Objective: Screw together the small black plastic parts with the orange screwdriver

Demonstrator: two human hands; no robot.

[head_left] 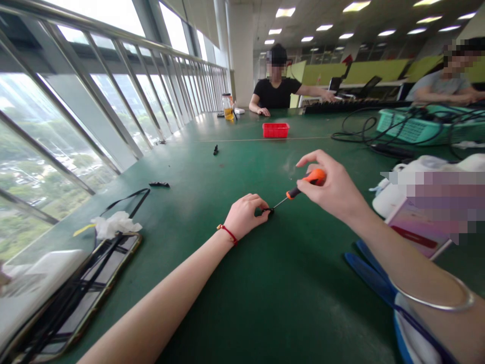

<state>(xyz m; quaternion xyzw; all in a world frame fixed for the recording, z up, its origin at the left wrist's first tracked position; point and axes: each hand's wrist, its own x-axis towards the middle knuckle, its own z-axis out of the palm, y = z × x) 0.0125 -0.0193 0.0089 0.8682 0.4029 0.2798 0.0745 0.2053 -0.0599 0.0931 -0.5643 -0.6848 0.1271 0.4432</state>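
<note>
My left hand [248,215] rests low over the green table, thumb and fingers pinching a small black part [270,210] whose exact kind I cannot make out. In my right hand [329,184] is a screwdriver [293,192] with an orange and black handle, held near its rounded end. Its metal shaft slants down to the left, and the tip meets the black part or lies very close to it. One finger of the right hand is raised off the handle.
A red plastic box [276,130] stands ahead. Small black pieces [159,184] lie to the left, near a phone-like framed object [109,283] and crumpled tissue [116,225]. Blue-handled pliers or scissors [369,273] lie under my right forearm. A teal basket [409,125] with cables stands far right; two people sit beyond.
</note>
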